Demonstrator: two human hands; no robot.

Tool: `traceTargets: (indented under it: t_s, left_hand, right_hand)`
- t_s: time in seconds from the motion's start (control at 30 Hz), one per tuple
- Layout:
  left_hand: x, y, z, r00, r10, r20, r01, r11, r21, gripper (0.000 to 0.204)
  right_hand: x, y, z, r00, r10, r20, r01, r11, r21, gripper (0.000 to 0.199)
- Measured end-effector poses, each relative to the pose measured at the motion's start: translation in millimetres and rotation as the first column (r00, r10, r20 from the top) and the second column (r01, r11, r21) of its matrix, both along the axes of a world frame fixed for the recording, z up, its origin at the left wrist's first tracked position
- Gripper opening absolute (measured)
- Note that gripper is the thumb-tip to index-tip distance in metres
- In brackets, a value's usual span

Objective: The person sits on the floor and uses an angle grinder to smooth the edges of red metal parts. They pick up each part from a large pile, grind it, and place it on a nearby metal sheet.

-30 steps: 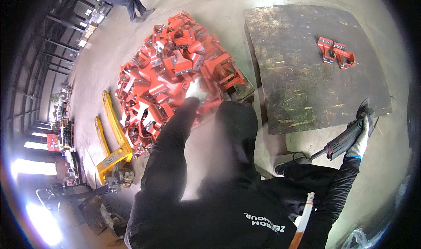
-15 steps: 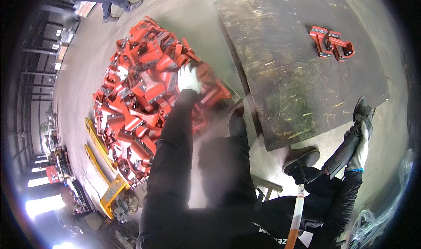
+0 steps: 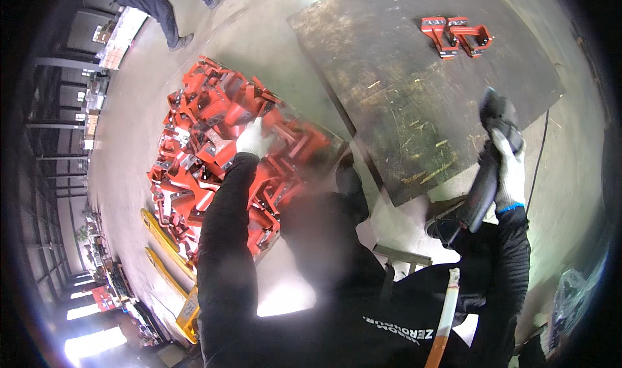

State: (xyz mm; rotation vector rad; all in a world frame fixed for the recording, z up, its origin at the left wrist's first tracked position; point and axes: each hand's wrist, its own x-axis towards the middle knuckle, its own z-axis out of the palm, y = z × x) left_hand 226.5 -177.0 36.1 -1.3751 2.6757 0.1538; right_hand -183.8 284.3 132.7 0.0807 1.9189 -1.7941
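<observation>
My left hand (image 3: 254,138), in a white glove, is on the pile of red metal brackets (image 3: 207,151), its fingers closed over one bracket whose shape is partly hidden and blurred. My right hand (image 3: 512,173), gloved in white with a blue cuff, is wrapped around a black angle grinder (image 3: 483,183). The grinder's head (image 3: 497,109) points up, over the near right edge of a dark, scuffed worktable (image 3: 363,63). On the table's far part lie two red brackets (image 3: 444,36) side by side.
Yellow forks of a pallet truck (image 3: 159,232) lie left of the pile. Another person's legs (image 3: 172,11) show at the far left. A black cable (image 3: 539,161) hangs at the right, and clear plastic film (image 3: 570,303) lies lower right. A cigarette (image 3: 447,310) juts up from the lower edge.
The view has turned, shifting table and pile in the picture. My right hand has raised the grinder toward the table's edge. My left hand stays at about the same place on the pile.
</observation>
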Motion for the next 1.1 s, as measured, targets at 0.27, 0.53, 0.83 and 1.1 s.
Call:
traceTargets:
  t_s: [0.27,0.53,0.83,1.1]
  left_hand:
    - [-115.4,100.0,94.6,0.893,-0.450,-0.023,0.445,0.887,-0.123,0.055]
    - [-211.9,198.8,83.5,0.767,-0.381,-0.517,0.420,0.907,-0.046,0.054]
    - [-227.9,195.3,50.0,0.726,-0.462,-0.509,0.488,0.868,-0.092,0.060]
    - [-228.3,198.2,54.4,0.729,-0.471,-0.496,0.469,0.872,-0.138,0.050]
  right_hand:
    - [31.2,-3.2,12.5,0.975,0.219,0.041,-0.216,0.974,-0.072,0.074]
    - [23.3,2.8,-4.9,0.903,0.341,0.263,-0.271,0.925,-0.268,0.070]
    - [11.9,5.6,-1.8,0.867,0.390,0.310,-0.284,0.898,-0.336,0.065]
    - [8.3,3.1,-5.1,0.810,0.448,0.378,-0.295,0.869,-0.397,0.041]
